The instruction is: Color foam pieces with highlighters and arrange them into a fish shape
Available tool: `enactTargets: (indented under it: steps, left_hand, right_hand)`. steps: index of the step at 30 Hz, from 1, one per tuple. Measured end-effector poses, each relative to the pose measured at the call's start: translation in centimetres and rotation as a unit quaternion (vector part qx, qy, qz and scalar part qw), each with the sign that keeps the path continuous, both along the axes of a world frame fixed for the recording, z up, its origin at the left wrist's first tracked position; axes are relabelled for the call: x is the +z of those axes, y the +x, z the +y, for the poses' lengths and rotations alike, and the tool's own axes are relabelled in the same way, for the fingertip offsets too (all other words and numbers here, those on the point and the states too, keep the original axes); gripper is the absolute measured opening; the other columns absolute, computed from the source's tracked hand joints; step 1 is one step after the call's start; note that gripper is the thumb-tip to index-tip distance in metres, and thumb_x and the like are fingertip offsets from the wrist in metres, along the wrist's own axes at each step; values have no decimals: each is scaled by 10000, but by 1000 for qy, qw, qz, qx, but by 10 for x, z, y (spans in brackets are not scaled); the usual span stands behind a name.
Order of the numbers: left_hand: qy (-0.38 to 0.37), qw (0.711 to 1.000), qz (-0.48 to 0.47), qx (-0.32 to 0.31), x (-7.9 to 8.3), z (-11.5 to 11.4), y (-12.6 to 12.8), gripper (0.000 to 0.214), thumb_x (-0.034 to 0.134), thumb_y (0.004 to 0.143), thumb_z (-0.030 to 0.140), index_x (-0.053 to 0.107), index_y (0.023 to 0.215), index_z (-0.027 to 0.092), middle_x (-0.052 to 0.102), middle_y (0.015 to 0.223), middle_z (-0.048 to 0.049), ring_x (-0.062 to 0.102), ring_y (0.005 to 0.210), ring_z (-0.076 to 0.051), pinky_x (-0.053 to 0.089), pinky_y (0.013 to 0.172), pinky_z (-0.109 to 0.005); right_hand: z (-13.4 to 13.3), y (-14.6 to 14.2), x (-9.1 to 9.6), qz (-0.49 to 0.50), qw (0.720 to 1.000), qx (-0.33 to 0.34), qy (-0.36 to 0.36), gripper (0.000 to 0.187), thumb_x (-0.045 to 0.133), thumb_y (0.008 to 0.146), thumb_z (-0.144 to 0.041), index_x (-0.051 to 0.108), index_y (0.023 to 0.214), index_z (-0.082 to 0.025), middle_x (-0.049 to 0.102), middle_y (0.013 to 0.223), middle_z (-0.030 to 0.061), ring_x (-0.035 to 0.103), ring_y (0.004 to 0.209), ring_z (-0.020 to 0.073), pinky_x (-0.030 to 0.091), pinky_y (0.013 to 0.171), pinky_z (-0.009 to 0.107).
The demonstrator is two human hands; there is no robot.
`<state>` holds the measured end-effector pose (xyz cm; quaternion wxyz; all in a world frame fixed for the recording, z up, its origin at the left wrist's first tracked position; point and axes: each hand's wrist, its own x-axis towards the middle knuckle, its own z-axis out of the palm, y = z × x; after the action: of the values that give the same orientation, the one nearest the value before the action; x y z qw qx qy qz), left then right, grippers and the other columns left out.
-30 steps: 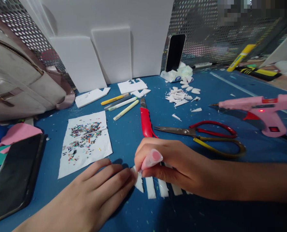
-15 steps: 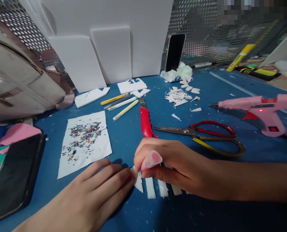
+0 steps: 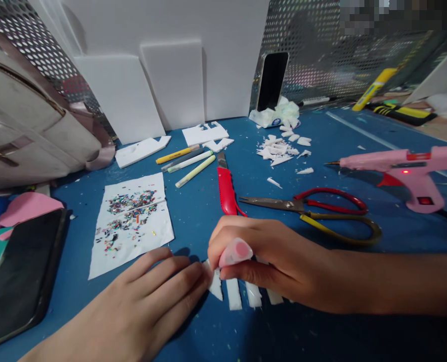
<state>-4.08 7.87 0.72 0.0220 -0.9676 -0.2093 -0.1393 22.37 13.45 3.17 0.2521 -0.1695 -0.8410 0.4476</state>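
My right hand (image 3: 276,256) is closed around a pink pen (image 3: 235,252) with a clear, rounded end pointing up toward me; its tip is hidden behind the fingers. Under it lie several short white foam strips (image 3: 234,294) in a row on the blue table, partly covered by the hand. My left hand (image 3: 151,294) rests flat on the table, fingers stretched, its fingertips touching a ragged white foam piece (image 3: 216,288) at the row's left end. The left thumb is out of sight. Just beyond my right hand lies a red utility knife (image 3: 227,188).
Scissors (image 3: 295,204) and a pink glue gun (image 3: 415,168) with a lit red light lie to the right. Paper with colourful bits (image 3: 103,251) and a black phone (image 3: 23,271) lie left. Pens (image 3: 196,171), foam scraps (image 3: 276,151), a propped phone (image 3: 272,80) and white boards (image 3: 174,85) stand farther back.
Almost nothing differs. Both hands and the pink pen stay in place, with only a very slight shift of the whole view.
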Motion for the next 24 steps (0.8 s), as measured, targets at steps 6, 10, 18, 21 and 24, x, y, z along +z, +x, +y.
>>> enactTargets:
  steps: [6,10,18,21,24]
  left_hand:
    - [6,1000,-5,-1,2,1,2,434,267,1092,113,594,1376,86,648,1281,-75,511,1182,-252,239,1147,-392]
    - [14,1000,-6,-10,5,2,2,433,267,1087,93,614,1345,74,669,1245,-81,515,1163,-253,227,1139,-389]
    - [3,1000,-8,-4,2,0,0,433,268,1092,113,579,1391,74,645,1279,-86,495,1189,-262,223,1149,-406]
    - [1,1000,-10,-4,0,0,0,439,260,1092,109,589,1380,73,647,1271,-87,497,1190,-259,222,1151,-406]
    - [2,1000,-10,-8,0,0,1,447,249,1094,110,590,1380,65,651,1259,-94,500,1184,-260,229,1143,-408]
  right_hand:
    - [-1,0,1,2,1000,1,-10,111,541,1058,-227,583,980,-160,625,991,65,564,873,161,477,825,304]
    - [-1,-1,0,12,1000,9,-15,95,551,1052,-202,591,988,-145,628,999,77,570,895,164,472,837,304]
    - [-1,-1,0,14,1000,13,-10,149,534,1061,-219,609,995,-109,625,987,93,566,885,168,465,825,301]
    - [-1,-1,1,13,1000,9,-7,155,530,1062,-221,607,994,-106,625,986,94,567,880,168,468,819,302]
    - [-1,1,1,6,1000,5,-6,139,536,1059,-217,599,986,-116,624,984,91,570,875,168,473,819,305]
